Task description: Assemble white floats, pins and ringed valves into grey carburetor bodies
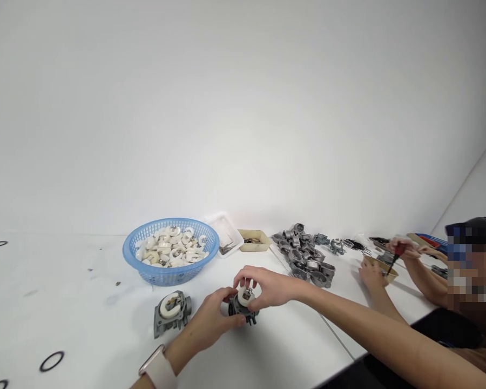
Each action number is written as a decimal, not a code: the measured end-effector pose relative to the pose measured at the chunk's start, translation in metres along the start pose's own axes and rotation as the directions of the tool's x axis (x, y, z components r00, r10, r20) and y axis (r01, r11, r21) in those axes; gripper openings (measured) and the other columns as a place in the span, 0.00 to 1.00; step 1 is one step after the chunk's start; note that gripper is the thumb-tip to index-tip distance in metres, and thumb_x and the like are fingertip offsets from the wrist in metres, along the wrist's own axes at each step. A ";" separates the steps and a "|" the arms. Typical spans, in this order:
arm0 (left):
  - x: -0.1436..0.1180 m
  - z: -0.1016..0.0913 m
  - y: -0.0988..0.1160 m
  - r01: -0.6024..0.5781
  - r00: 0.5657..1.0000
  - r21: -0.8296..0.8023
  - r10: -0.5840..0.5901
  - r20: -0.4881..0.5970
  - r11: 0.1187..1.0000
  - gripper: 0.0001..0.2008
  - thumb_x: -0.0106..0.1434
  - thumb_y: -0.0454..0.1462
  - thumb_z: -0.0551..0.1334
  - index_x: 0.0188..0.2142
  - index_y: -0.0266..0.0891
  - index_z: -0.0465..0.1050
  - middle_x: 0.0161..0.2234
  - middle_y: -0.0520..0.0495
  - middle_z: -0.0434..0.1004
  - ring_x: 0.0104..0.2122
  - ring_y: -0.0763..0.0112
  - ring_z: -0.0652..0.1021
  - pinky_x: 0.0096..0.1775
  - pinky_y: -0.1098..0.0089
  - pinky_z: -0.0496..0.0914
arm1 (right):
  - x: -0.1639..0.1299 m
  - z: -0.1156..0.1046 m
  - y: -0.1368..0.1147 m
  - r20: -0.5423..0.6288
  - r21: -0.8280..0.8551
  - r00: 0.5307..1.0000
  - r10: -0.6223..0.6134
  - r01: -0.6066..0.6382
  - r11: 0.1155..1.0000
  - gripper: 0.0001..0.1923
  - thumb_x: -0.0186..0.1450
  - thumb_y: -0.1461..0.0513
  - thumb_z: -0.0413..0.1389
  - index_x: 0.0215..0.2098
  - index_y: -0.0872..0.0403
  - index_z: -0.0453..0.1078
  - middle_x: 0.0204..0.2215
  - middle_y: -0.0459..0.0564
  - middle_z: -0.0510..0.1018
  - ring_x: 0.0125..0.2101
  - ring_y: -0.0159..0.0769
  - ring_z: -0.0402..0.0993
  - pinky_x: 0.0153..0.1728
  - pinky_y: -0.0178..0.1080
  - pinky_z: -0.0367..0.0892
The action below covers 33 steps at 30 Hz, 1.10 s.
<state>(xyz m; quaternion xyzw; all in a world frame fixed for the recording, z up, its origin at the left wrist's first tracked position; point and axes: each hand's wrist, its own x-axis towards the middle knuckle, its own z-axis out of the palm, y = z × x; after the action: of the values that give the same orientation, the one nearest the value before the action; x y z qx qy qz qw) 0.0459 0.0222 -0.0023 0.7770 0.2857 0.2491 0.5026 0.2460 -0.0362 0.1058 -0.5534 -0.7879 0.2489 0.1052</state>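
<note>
My left hand (213, 321), with a watch on the wrist, grips a grey metal carburetor body (238, 309) from its left side, just above the table. Over that body, my right hand (267, 289) pinches a white plastic float (246, 295) between thumb and fingers. The float sits at the top opening; whether it is fully seated I cannot tell. To the left, a second carburetor body (172, 312) rests on the table with a white ring-shaped float in its top.
A blue basket (132, 254) of white floats stands behind my hands. Beyond are a white tray (237, 235), a beige bin (263, 240) and piled carburetor bodies (303, 256). Black rings (52, 361) lie at left. At right, a co-worker's hands (372, 273) work with a red-handled screwdriver (397, 253).
</note>
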 end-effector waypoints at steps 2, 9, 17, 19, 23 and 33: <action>-0.002 -0.001 0.002 -0.005 1.000 -0.011 0.005 0.004 1.000 0.30 0.55 0.44 0.71 0.56 0.37 0.75 0.54 0.40 0.79 0.54 0.48 0.75 0.51 0.60 0.68 | -0.001 0.000 0.002 0.043 0.027 0.999 -0.016 0.014 1.000 0.32 0.54 0.68 0.69 0.55 0.48 0.71 0.50 0.48 0.74 0.47 0.39 0.73 0.44 0.36 0.69; -0.004 -0.001 0.005 -0.026 0.999 -0.067 0.028 0.021 0.997 0.25 0.54 0.42 0.72 0.51 0.39 0.77 0.50 0.45 0.82 0.50 0.53 0.79 0.48 0.64 0.72 | 0.002 0.001 0.003 0.132 0.023 0.990 -0.049 0.047 0.999 0.34 0.55 0.66 0.70 0.59 0.47 0.70 0.54 0.49 0.73 0.51 0.42 0.72 0.49 0.40 0.69; -0.012 0.002 0.009 -0.105 0.990 0.071 0.111 -0.089 0.992 0.28 0.55 0.45 0.72 0.54 0.41 0.74 0.53 0.44 0.77 0.52 0.51 0.76 0.54 0.61 0.67 | 0.017 -0.034 0.010 0.125 -0.123 0.992 0.012 0.003 0.992 0.29 0.59 0.66 0.66 0.58 0.47 0.71 0.52 0.50 0.75 0.50 0.42 0.73 0.46 0.39 0.71; -0.012 0.005 0.012 -0.145 0.979 0.113 0.159 -0.125 0.983 0.21 0.56 0.43 0.71 0.49 0.43 0.76 0.49 0.46 0.77 0.48 0.55 0.76 0.52 0.62 0.67 | 0.029 -0.045 0.017 0.081 -0.196 0.996 0.040 -0.024 0.980 0.25 0.62 0.68 0.63 0.57 0.49 0.72 0.51 0.51 0.76 0.49 0.42 0.74 0.47 0.41 0.72; -0.009 0.013 0.015 -0.176 0.963 0.165 0.204 -0.176 0.971 0.10 0.58 0.39 0.68 0.40 0.42 0.75 0.43 0.48 0.77 0.43 0.58 0.77 0.46 0.64 0.67 | 0.064 -0.055 0.034 -0.009 -0.354 0.997 0.080 -0.078 0.932 0.17 0.68 0.66 0.63 0.55 0.54 0.73 0.50 0.52 0.78 0.49 0.44 0.76 0.51 0.48 0.73; -0.006 0.017 0.006 -0.284 0.932 0.167 0.313 -0.183 0.944 0.07 0.60 0.34 0.65 0.39 0.42 0.75 0.43 0.47 0.77 0.44 0.60 0.77 0.48 0.66 0.69 | 0.163 -0.016 0.051 -0.165 -0.527 0.972 0.165 -0.229 0.819 0.15 0.74 0.57 0.61 0.56 0.55 0.72 0.54 0.54 0.76 0.49 0.45 0.77 0.50 0.51 0.76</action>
<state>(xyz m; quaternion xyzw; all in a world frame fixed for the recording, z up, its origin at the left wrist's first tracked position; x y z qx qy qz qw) 0.0543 0.0051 -0.0033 0.8141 0.2313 0.3819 0.3713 0.2357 0.1326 0.0759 -0.6520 -0.7572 -0.0060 -0.0381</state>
